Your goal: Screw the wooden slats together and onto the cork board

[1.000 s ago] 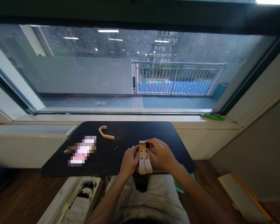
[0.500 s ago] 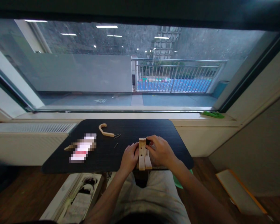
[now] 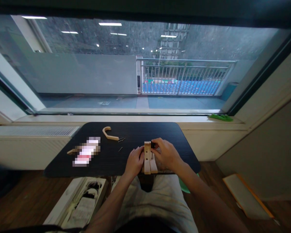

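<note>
A pale wooden assembly (image 3: 148,158) of two side-by-side bars stands near the front edge of the black table (image 3: 169,132). My left hand (image 3: 133,161) presses against its left side and holds it steady. My right hand (image 3: 167,154) wraps the right side, with its fingertips pinching a small dark part (image 3: 152,145) at the top of the wood. What that dark part is I cannot make out.
A curved wooden piece (image 3: 109,133) and a few small dark screws (image 3: 121,140) lie farther back on the table. A blurred pink-white packet (image 3: 86,154) sits at the left. An open box (image 3: 81,204) rests on the floor, a green object (image 3: 220,117) on the sill.
The hands and the wooden assembly keep the same hold. The view has tilted slightly, so everything sits a little higher in the picture.
</note>
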Available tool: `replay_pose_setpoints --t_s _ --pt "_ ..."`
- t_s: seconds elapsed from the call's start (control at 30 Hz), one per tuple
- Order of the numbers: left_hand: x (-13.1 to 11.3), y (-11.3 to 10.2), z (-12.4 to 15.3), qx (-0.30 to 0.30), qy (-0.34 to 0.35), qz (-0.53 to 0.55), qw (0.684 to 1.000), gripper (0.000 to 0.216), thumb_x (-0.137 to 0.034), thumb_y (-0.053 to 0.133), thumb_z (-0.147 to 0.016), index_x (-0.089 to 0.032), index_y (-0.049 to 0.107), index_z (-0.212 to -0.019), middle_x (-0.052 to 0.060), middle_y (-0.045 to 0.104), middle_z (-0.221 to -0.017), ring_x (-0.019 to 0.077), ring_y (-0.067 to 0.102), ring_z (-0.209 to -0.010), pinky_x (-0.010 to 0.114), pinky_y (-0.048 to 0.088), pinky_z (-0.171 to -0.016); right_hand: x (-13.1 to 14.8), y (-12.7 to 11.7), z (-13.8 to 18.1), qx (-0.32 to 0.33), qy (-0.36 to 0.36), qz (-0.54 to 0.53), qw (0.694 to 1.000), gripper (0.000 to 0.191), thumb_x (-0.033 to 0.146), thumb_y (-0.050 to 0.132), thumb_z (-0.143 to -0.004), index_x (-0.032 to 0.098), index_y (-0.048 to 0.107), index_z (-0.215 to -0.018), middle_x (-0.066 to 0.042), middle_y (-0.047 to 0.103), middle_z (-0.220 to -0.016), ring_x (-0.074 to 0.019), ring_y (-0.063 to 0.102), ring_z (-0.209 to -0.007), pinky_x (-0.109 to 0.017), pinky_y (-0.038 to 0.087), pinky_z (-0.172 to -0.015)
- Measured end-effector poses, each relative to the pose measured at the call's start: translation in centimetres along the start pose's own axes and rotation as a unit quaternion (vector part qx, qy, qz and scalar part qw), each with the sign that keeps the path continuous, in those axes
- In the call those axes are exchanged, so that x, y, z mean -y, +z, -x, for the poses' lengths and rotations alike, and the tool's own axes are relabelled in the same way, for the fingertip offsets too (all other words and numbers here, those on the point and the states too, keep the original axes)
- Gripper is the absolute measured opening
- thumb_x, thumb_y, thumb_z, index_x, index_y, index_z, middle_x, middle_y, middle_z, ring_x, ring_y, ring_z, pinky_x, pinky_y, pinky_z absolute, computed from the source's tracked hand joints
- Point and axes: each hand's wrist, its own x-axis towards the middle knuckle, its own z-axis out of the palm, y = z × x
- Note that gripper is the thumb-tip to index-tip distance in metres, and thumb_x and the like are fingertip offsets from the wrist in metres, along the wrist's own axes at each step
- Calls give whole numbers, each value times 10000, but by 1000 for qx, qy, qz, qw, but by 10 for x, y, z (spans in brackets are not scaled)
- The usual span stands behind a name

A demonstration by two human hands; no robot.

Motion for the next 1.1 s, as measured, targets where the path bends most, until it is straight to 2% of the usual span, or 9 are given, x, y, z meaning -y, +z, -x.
replay_pose_setpoints --t_s 0.17,0.3,0.43,0.77,1.1 --pt "1 1 -1 -3 1 0 1000 375 -237 405 -902 -192 597 -1221 98 662 -1226 265 562 -1200 501 358 -1075 0 -2 0 -5 -14 -9 1000 223 220 649 -832 206 592 -1048 -57 680 -905 -205 648 -808 -329 502 -730" --pt "1 1 0 -8 0 0 1000 373 -245 404 -904 -194 601 -1217 98 666 -1215 265 559 -1203 495 368 -1068 1 -3 1 -17 -29 -63 997 217 187 590 -846 187 583 -1063 -76 675 -950 -207 652 -860 -341 510 -777" --pt "0 1 0 -11 -1 -2 1000 364 -254 407 -909 -200 608 -1208 92 674 -1198 258 568 -1187 484 388 -1052 1 -3 3 -14 -2 -114 993 238 161 536 -860 205 574 -1090 -58 677 -967 -187 654 -897 -325 507 -809" --pt "-1 0 0 -1 -4 -7 1000 373 -248 408 -905 -191 603 -1218 98 661 -1231 268 553 -1217 497 365 -1077 0 -6 4 0 50 -99 994 202 222 566 -866 213 577 -1068 -52 687 -925 -203 656 -884 -343 496 -796" --pt "-4 -1 0 2 -8 -3 1000 375 -243 402 -907 -184 594 -1224 105 658 -1232 264 555 -1212 497 350 -1086 1 -6 5 0 22 -82 996 166 201 568 -865 224 570 -1029 -27 648 -862 -183 623 -816 -312 479 -764"
